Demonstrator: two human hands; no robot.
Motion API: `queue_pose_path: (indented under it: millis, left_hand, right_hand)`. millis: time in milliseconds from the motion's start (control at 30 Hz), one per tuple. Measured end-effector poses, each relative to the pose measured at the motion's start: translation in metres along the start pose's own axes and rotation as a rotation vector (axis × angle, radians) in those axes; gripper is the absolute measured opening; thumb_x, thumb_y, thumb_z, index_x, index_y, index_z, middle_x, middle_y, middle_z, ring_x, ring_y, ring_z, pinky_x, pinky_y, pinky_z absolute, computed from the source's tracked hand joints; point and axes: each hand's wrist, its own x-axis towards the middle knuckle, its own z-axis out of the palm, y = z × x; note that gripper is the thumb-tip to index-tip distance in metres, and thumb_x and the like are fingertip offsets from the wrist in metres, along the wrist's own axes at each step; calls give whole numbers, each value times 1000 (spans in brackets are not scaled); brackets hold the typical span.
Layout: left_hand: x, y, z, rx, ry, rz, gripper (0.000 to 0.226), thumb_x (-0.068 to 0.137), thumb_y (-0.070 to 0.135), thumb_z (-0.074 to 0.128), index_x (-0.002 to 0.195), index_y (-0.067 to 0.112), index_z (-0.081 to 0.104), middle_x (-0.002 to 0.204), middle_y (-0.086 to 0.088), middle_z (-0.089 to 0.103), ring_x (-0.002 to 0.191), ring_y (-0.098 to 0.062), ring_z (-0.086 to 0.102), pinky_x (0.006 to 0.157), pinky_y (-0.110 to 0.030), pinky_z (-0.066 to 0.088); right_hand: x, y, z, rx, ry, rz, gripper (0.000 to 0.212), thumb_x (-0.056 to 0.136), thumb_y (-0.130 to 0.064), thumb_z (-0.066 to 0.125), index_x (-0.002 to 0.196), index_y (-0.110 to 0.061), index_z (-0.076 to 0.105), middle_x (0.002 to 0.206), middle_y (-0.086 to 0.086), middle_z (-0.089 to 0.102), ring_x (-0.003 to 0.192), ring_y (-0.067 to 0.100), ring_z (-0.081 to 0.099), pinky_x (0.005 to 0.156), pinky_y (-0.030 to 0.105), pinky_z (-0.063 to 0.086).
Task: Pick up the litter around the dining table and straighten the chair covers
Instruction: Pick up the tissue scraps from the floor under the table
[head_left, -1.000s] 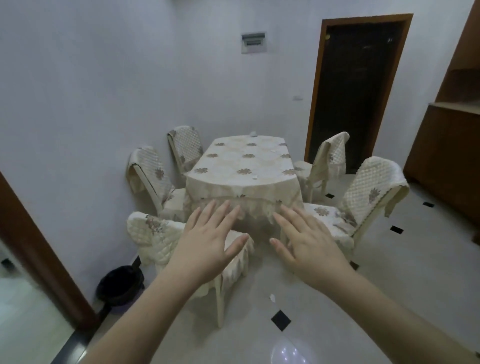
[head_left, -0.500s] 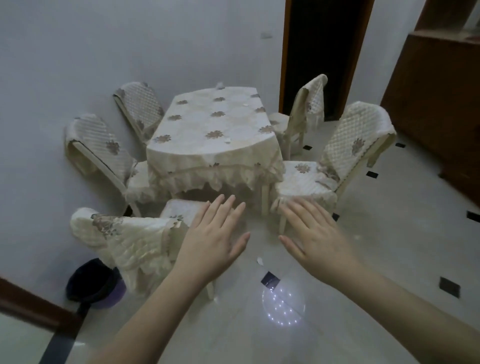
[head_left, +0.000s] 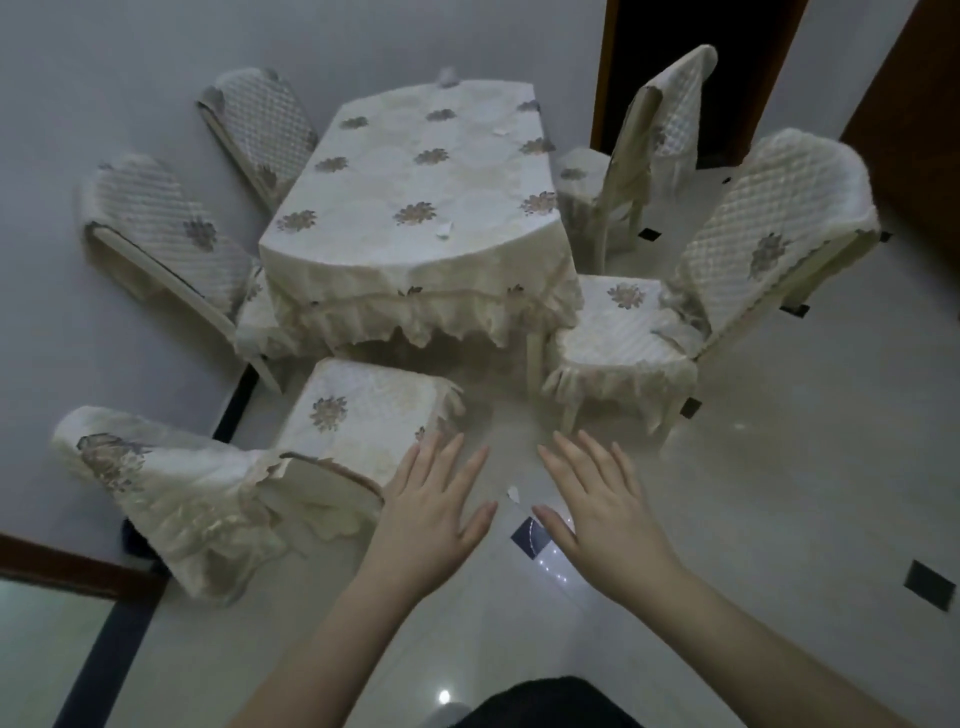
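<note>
Both hands are held out flat above the floor, palms down: the left hand (head_left: 434, 512) and the right hand (head_left: 597, 512) are seen with fingers straight and slightly spread, nothing gripped in either. Between the two thumbs, on the glossy pale tiled floor (head_left: 753, 519), a small white scrap of litter (head_left: 512, 492) is seen lying, just beside a dark diamond tile inset (head_left: 530, 538). A second pale scrap (head_left: 444, 230) is seen on the tablecloth (head_left: 415, 208), near its near edge; a third bit (head_left: 500, 129) lies toward the far right of the top. The cloth is cream, printed with brown floral motifs, and is finished with a ruffled, scalloped hem along the near side. The chairs are dressed in quilted, diamond-stitched covers. The near left chair cover (head_left: 156, 493) is seen slumped off its backrest, bunched and frilled, with the curved frame edge exposed. The right chair cover (head_left: 769, 228) is draped loosely, with crumpled fabric gathered at the back of the seat. The far right chair cover (head_left: 675, 114) hangs off one side of its backrest. Open floor is left near and to the right; the left side is closed in by the white wall (head_left: 104, 78). A dark doorway (head_left: 675, 31) is seen beyond the table.
</note>
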Motion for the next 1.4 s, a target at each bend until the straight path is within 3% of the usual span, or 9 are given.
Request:
queue_pose_path:
  millis: [300,500,667,800,933,1167,1400]
  left_hand:
    - [49,-62,38,-18,-46,-111,61,96,53,36,150,26,30,153,-1,35,143,-24,26,113,-44,23]
    - [122,-118,80,-63,-57,-129,64,94,51,38,149,19,32,153,-3,35,142,-23,28,115,-42,20]
    - [185,-151,89,-124,-82,-84,61,92,45,41,145,15,38,149,-7,41,139,-28,34,110,-48,33]
    - [218,-175,106,-94,-132,-68,58,88,42,44,138,12,47,145,-17,43,137,-37,34,109,-51,34]
    - [242,-183,135,-119,-171,-71,58,89,41,43,141,14,43,144,-18,43,137,-36,33,109,-52,32]
    - [269,-192,230,-40,-224,-75,55,89,40,48,139,16,46,150,-17,37,141,-35,28,113,-53,22]
    - [303,-196,385,-108,-266,-89,60,90,39,49,146,17,39,151,-11,36,141,-33,30,111,-55,25]
  right_hand:
    - [96,15,48,49,-102,-23,67,97,-59,10,140,-19,44,146,4,44,136,27,38,112,43,16]
    - [179,19,86,18,-171,-32,67,97,-58,14,138,-17,46,141,4,49,131,27,43,110,41,21]
    - [238,30,92,15,-139,38,61,93,-52,35,138,-13,47,139,3,52,130,24,45,109,37,22]
    - [277,43,105,48,-131,35,59,93,-50,36,141,-17,42,142,5,47,134,25,39,111,39,24]
    - [303,63,137,102,-150,84,60,92,-48,36,142,-16,40,143,8,46,134,28,39,109,45,32]
    - [335,120,261,115,-307,20,64,89,-48,36,146,-19,34,145,6,44,135,27,36,110,42,30]
    - [351,178,435,110,-449,-15,74,88,-42,59,150,-17,27,149,8,39,136,27,36,111,40,28]
